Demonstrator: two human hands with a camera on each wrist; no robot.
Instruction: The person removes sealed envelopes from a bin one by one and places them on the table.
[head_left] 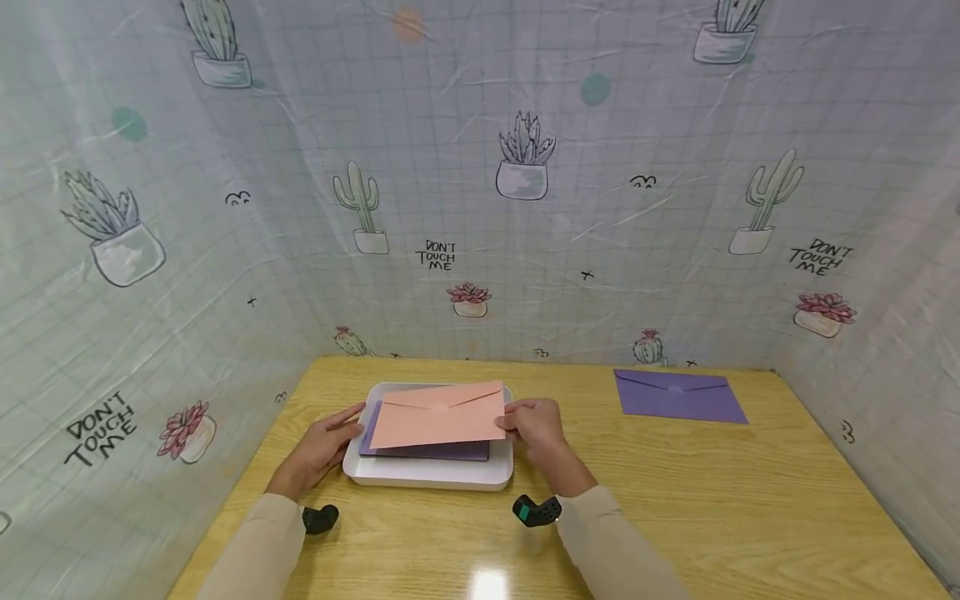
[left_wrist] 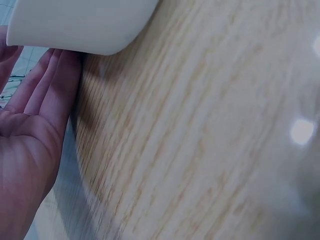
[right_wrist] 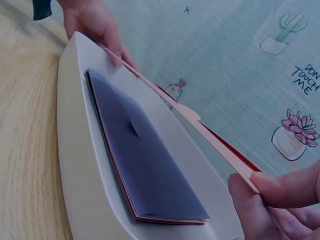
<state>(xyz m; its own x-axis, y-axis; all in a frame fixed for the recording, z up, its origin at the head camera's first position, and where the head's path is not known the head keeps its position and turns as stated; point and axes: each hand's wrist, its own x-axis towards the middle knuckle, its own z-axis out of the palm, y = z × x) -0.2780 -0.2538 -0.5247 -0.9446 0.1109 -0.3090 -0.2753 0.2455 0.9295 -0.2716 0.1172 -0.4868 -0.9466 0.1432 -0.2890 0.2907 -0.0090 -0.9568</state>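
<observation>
A pink envelope [head_left: 442,417] is pinched at its right edge between the thumb and fingers of my right hand [head_left: 534,422]. It is raised over a white tray [head_left: 427,479], as the right wrist view shows. Inside the tray lies a stack with a purple envelope [right_wrist: 137,145] on top and pink edges showing beneath. My left hand [head_left: 324,446] rests against the tray's left side, its fingers extended along the wall. In the left wrist view those fingers [left_wrist: 47,85] partly disappear behind the tray's corner.
Another purple envelope [head_left: 678,395] lies flat at the table's back right. Wood-grain tabletop [head_left: 712,500] stretches around the tray. A cactus-print curtain [head_left: 525,250] encloses the back and both sides.
</observation>
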